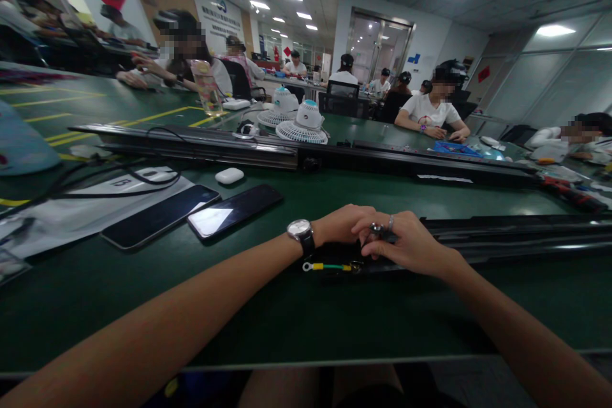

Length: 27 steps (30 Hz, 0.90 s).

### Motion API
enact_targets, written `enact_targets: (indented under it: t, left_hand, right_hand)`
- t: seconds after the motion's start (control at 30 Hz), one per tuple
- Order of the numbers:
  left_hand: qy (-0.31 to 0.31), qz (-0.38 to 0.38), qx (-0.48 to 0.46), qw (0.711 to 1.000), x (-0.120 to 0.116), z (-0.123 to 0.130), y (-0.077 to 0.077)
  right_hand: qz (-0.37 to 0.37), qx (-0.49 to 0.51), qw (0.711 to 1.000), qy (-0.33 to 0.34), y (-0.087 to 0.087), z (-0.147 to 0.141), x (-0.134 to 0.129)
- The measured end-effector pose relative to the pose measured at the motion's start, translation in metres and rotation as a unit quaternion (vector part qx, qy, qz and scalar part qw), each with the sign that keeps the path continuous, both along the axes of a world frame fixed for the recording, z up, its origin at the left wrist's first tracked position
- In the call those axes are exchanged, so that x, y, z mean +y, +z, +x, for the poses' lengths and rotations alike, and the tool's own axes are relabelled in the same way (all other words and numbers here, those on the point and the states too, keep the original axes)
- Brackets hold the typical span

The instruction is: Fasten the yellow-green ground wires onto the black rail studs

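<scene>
My right hand is closed, its fingers curled round a small dark metal part whose kind I cannot make out. My left hand reaches in from the other side; its fingers are hidden behind the right hand. Both are over the left end of a long black rail lying on the green table. A short green wire with yellow sleeves and a ring terminal sticks out left below my hands, by the rail's end. My left wrist wears a watch.
Left of my hands lie two phones, a white earbud case and a plastic bag with black cables. More long rails cross the table ahead, with small fans behind. A red-and-black tool lies far right. Other people sit around.
</scene>
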State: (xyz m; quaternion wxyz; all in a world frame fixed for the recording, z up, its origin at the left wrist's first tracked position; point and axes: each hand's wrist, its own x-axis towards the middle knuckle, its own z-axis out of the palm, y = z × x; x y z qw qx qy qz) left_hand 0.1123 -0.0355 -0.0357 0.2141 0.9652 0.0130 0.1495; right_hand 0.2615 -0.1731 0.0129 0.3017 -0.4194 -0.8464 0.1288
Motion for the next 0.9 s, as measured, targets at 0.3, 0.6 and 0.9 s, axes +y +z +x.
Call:
enact_targets:
  t: [0.3,0.6,0.9]
  left_hand:
    - [-0.017,0.01,0.005,1.0,-0.0021,-0.0016,0.0064]
    - [0.003,0.041,0.014,0.999,-0.0009,0.001,0.0052]
    - [0.018,0.063,0.019,0.998,-0.0008,0.0002,0.0045]
  right_hand:
    - [0.005,0.009,1.0,0.002,0.0019,-0.002,-0.0015]
    - [0.011,-0.006,1.0,0.028,0.0002,-0.0006,0.0004]
    - [0.011,0.002,0.998,0.055,0.0017,-0.0013,0.0013]
